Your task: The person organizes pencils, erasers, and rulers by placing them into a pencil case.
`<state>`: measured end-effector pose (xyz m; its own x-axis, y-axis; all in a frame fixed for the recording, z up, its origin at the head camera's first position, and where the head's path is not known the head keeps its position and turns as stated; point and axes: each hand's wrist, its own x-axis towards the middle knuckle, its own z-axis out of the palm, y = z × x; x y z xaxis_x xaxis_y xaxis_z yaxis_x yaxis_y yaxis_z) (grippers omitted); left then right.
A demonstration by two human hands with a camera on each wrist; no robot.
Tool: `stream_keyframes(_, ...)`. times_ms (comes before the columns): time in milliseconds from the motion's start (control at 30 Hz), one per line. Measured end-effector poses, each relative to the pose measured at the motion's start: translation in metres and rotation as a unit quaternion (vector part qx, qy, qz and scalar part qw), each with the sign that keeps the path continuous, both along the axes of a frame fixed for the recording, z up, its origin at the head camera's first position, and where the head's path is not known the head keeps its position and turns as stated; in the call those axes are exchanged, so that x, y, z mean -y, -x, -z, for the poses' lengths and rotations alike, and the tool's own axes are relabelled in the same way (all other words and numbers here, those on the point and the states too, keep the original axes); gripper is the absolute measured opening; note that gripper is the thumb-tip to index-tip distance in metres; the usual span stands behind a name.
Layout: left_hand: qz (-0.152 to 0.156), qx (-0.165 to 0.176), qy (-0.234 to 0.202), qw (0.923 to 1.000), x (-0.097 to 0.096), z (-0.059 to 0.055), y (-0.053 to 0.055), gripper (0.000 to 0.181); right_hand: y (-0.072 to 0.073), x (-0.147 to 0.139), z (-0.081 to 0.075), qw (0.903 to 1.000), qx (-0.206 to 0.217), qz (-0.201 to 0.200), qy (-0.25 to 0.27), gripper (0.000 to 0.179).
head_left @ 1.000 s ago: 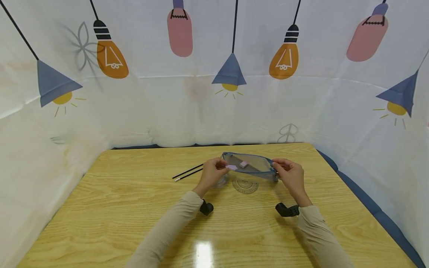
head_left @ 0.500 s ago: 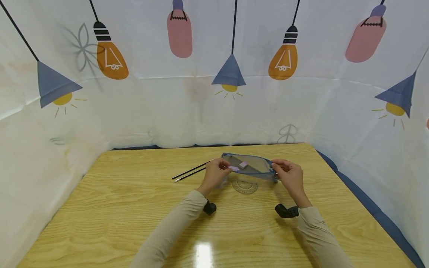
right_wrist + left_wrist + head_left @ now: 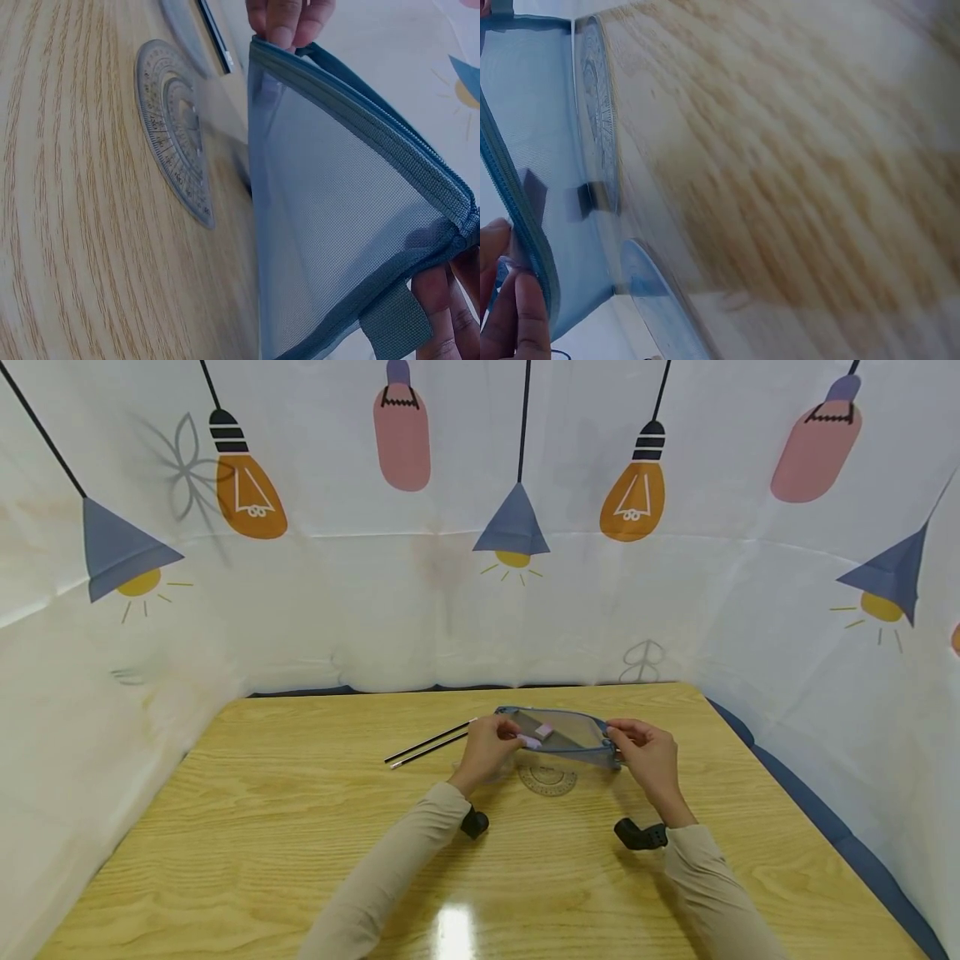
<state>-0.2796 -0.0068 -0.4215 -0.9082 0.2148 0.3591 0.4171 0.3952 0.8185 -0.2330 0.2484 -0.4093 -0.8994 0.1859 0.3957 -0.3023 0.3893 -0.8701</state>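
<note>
A blue mesh zip pouch (image 3: 581,740) stands on the table with its top spread apart. My right hand (image 3: 651,762) pinches the pouch's right end by the zip; in the right wrist view, fingers (image 3: 439,315) show there beside a fabric tab. My left hand (image 3: 486,750) pinches a small lilac piece (image 3: 529,742) at the pouch's mouth, near the left end. Its exact kind is hidden by the fingers. A lilac block like an eraser (image 3: 543,731) shows inside the pouch. In the left wrist view, fingertips (image 3: 531,300) lie against the zip edge (image 3: 514,187).
A clear protractor (image 3: 548,780) lies flat before the pouch. Beside it, partly behind my left hand, is another clear curved plastic piece (image 3: 656,292). Two black pencils (image 3: 429,750) lie to the left on the wooden table (image 3: 300,843). A printed curtain (image 3: 337,610) hangs behind.
My left hand has shifted slightly right with the lilac piece, farther over the pouch's mouth. The right hand keeps its hold on the pouch, nearly still.
</note>
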Motion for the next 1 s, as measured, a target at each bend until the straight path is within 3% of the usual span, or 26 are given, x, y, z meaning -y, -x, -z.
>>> stream_keyframes(300,0.010,-0.001,0.014,0.9998,-0.001,0.001,0.000,0.009,0.001,-0.001,0.000,1.0000,-0.003,-0.004,0.000,0.021)
stream_keyframes(633,0.014,0.026,0.008,0.9995,0.002,-0.005,-0.004,0.006,-0.001,-0.001,-0.003,0.9999,-0.002,-0.010,0.006,0.023)
stream_keyframes(1000,0.034,0.013,0.022,0.9991,0.011,-0.006,-0.002,0.009,-0.001,-0.002,-0.003,0.9999,0.005,-0.009,0.006,0.024)
